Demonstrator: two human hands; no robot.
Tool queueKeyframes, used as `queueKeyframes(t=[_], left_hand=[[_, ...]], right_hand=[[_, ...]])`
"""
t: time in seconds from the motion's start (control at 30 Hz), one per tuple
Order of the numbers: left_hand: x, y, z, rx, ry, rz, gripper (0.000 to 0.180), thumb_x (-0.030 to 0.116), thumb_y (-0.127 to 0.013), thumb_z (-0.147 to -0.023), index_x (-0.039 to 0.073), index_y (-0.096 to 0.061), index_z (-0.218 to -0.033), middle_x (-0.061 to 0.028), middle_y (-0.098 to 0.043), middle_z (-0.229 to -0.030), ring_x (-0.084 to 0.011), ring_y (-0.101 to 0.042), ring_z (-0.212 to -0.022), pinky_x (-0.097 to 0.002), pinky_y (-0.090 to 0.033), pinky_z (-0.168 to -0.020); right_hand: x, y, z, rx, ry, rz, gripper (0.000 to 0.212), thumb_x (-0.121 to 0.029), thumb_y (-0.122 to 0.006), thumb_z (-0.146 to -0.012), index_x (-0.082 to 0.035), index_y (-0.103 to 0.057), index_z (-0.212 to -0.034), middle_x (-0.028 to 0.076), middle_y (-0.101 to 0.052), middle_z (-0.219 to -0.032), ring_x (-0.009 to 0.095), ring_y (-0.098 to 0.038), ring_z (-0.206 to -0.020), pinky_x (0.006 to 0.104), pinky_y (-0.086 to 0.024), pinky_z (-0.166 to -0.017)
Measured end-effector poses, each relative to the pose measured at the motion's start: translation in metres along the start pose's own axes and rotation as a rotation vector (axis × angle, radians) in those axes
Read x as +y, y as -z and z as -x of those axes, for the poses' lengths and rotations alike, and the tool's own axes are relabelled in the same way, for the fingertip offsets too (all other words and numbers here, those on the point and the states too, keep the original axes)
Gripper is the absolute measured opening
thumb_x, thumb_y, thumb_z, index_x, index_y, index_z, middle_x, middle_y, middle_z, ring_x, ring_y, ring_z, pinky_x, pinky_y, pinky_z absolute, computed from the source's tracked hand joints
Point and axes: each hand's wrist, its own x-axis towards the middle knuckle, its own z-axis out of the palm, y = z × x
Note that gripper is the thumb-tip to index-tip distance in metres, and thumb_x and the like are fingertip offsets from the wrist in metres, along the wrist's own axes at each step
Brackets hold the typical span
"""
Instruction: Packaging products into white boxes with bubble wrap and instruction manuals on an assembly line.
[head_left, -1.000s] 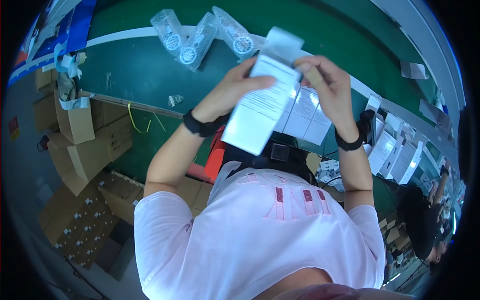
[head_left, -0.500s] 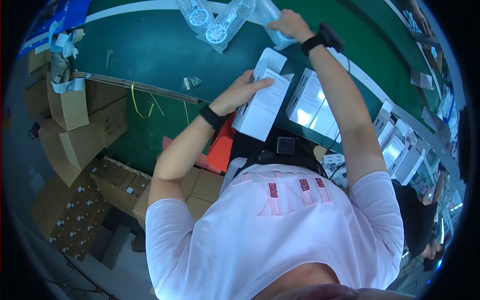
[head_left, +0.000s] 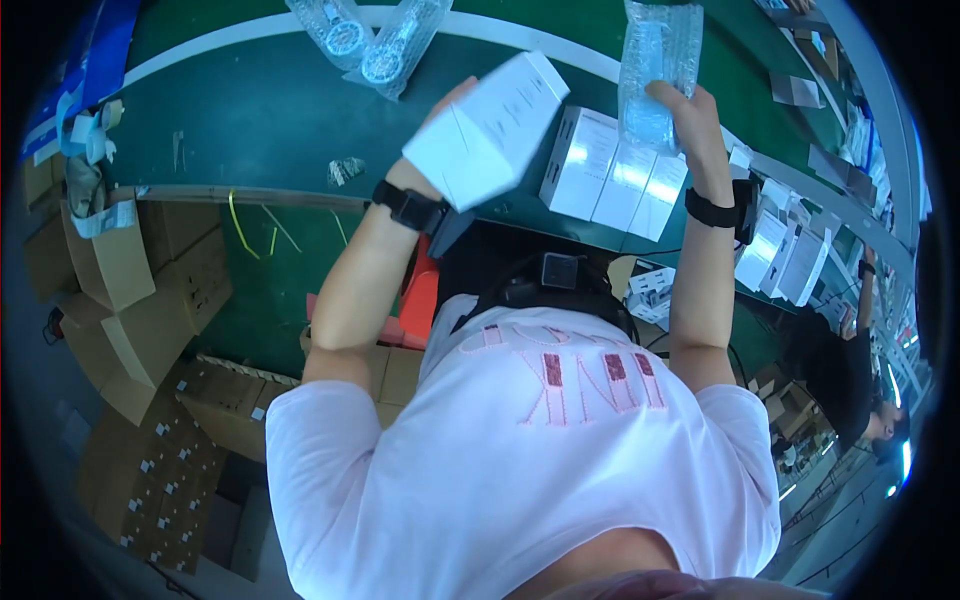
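Note:
My left hand (head_left: 418, 178) is closed on a white carton (head_left: 490, 130), tilted above the near edge of the green table (head_left: 250, 130); most of its fingers are hidden behind the carton. Over the table to the right, my right hand (head_left: 692, 118) grips a bubble-wrapped package (head_left: 655, 60) and holds it upright, its contents blurred by the wrap. Just below that package, several white cartons (head_left: 612, 178) lie side by side. Two more bubble-wrapped items (head_left: 398, 48) with round, pale ends lie at the far side, beyond the held carton.
A crumpled piece of clear plastic (head_left: 346, 171) lies near the table edge. Tape and scraps (head_left: 92, 130) sit at the left corner above open cardboard boxes (head_left: 120, 260). More white cartons (head_left: 775, 245) stand at right. A person in black (head_left: 835, 350) is farther right.
My right hand has lifted a bubble-wrapped package off the table and brought it right and nearer. My left hand has moved the carton left and farther, tipping it over.

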Motion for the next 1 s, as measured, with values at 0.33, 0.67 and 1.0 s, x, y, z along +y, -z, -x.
queueKeyframes(t=[0.33, 0.67, 1.0], left_hand=[[-0.03, -0.004, 0.012, 0.265, -0.146, -0.27, 0.047, 0.038, -0.05, -0.096, 0.006, -0.051, -0.13, -0.0112, -0.062, -0.117, -0.0233, -0.064, -0.101, -0.0366, -0.053, -0.085], [-0.064, 0.032, -0.004, 1.294, -0.688, -2.088, 0.081, 0.034, -0.069, -0.085, -0.01, -0.029, -0.14, -0.0217, -0.049, -0.131, -0.0321, -0.051, -0.118, -0.0387, -0.038, -0.103], [-0.184, -0.093, -0.005, 0.116, -0.684, -0.954, 0.051, 0.019, -0.067, -0.086, -0.003, -0.047, -0.127, -0.0109, -0.059, -0.115, -0.0181, -0.056, -0.105, -0.0324, -0.045, -0.091]], right_hand=[[0.028, 0.035, 0.044, -0.147, -0.07, 0.013, 0.044, -0.025, -0.065, -0.077, 0.005, -0.062, -0.109, 0.014, -0.065, -0.098, 0.022, -0.063, -0.086, 0.0316, -0.047, -0.08], [0.001, 0.018, 0.097, -0.109, 0.136, 0.452, 0.045, -0.026, -0.065, -0.076, -0.001, -0.06, -0.114, 0.019, -0.068, -0.09, 0.028, -0.067, -0.085, 0.037, -0.051, -0.076], [-0.035, 0.075, 0.198, -0.127, 0.51, 0.267, 0.06, -0.019, -0.077, -0.071, -0.007, -0.057, -0.126, 0.009, -0.06, -0.124, 0.016, -0.059, -0.081, 0.0282, -0.05, -0.069]])
